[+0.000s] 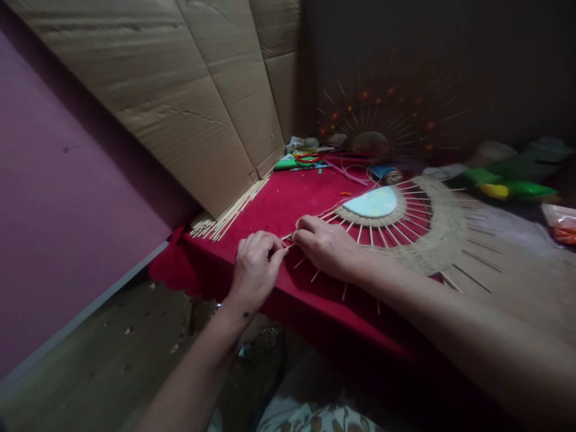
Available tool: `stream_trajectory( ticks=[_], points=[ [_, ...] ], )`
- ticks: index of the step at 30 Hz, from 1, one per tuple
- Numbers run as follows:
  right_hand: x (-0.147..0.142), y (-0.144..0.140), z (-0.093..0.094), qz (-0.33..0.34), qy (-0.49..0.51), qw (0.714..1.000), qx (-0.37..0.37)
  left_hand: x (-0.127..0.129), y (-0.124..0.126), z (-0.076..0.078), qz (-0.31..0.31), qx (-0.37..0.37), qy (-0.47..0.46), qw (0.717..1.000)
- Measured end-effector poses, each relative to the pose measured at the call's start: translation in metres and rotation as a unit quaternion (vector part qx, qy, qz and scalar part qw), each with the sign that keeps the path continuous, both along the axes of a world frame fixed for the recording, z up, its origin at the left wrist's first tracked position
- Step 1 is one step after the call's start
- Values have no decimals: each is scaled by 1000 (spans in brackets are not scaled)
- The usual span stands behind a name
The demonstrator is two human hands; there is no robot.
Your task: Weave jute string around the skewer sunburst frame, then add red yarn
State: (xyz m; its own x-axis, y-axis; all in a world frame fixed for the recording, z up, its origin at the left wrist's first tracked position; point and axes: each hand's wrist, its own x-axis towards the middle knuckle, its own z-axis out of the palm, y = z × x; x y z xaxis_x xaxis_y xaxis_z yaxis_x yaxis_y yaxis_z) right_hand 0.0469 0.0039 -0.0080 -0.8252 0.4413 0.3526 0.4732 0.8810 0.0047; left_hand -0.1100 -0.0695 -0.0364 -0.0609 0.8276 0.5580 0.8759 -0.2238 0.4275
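Looks like weaving twine point(289, 237) round the end stick point(290, 246) of the half-round stick fan point(445, 222) on the red-clothed desk point(288, 201), left hand point(256, 261) pinched on that stick, right hand point(326, 243) curled beside it, grip unclear; next pass wants steady tension.

Fan-shaped stick-and-twine weaving point(451, 231): lies flat on red tablecloth point(288, 195), partly hidden at near left. Centre: pale blue half-disc point(371, 202), straight edge toward upper left, rimmed by a narrow tan inner band point(400, 211). Thin pale sticks point(482, 260) radiate outward, gaps showing red, through a wider woven outer band; tips project bare beyond it, unevenly.
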Motion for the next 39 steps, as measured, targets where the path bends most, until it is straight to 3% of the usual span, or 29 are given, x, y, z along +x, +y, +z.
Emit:
stream_trajectory(
  ticks=[4, 10, 17, 20, 32, 39],
  points=[
    [12, -4, 7, -30, -20, 999, -15, -2, 0, 1, -13, 0, -31, 999],
    [30, -12, 10, -43, -32, 999, -7, -8, 3, 8, -39, -58, -82, 994],
    [38, -18, 8, -45, -34, 998, -12, -17, 22, 19, -67, -112, 38, 991],
    [42, -19, 10, -42, -42, 998, -26, -14, 30, 21, -66, -136, 46, 987],
    [51, -24, 21, -45, -41, 995, -82, -9, 37, 11, -50, -80, 107, 990],
    [59, -27, 12, -47, 2, 997, -67, -8, 40, 11, -52, -55, 110, 991]
  ],
)
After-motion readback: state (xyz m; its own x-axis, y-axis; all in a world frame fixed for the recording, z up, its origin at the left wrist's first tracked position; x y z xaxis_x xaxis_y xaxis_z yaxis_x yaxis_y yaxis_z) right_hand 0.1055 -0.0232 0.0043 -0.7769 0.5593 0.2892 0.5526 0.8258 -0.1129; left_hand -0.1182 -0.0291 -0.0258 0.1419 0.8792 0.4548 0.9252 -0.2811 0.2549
